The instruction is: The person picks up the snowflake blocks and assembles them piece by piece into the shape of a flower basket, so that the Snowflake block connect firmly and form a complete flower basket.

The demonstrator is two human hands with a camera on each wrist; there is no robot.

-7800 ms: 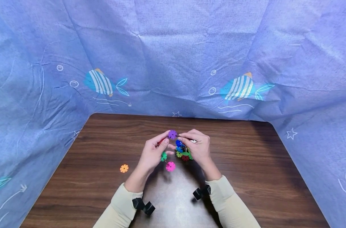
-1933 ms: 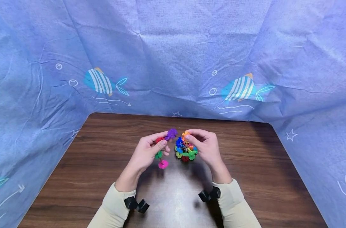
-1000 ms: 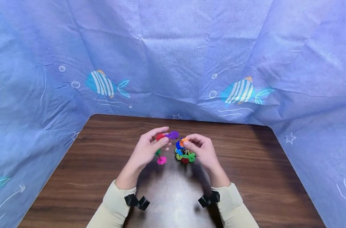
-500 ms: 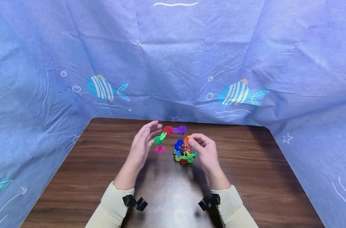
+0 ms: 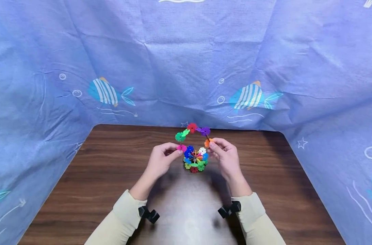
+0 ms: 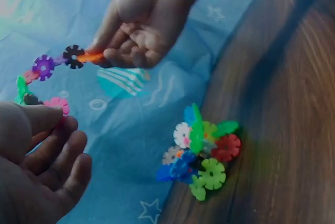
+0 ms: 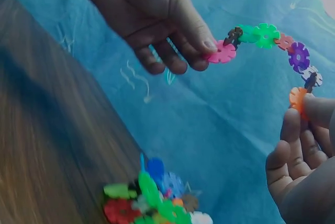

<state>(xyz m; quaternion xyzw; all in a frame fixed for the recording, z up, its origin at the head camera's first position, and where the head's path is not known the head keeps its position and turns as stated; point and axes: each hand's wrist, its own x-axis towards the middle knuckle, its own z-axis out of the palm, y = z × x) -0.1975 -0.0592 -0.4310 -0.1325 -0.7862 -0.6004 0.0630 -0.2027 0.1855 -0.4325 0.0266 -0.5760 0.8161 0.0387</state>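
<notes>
An arched chain of notched plastic snowflake discs is held up between my hands, with a red disc [image 5: 192, 128] at its top. My left hand [image 5: 159, 158] pinches the pink disc [image 7: 222, 53] at one end between thumb and index finger. At the other end, my right hand [image 5: 227, 158] pinches the orange disc [image 7: 298, 100]. Green discs [image 7: 267, 35], a purple disc [image 6: 43, 67] and dark brown discs [image 6: 74, 56] lie along the arch. Below and between the hands, a rounded cluster of joined snowflake discs [image 5: 194, 165] stands on the table, touched by neither hand.
The dark wooden table [image 5: 112, 190] reaches back to a blue cloth [image 5: 179, 68] printed with fish, which hangs behind and on both sides. Black wrist cameras [image 5: 149, 214] sit on the pale sleeves [image 5: 250, 211].
The orange disc left the table and now ends the chain in my right hand. My left hand released the chain's middle, opened, then took the pink end. The chain rose into an arch.
</notes>
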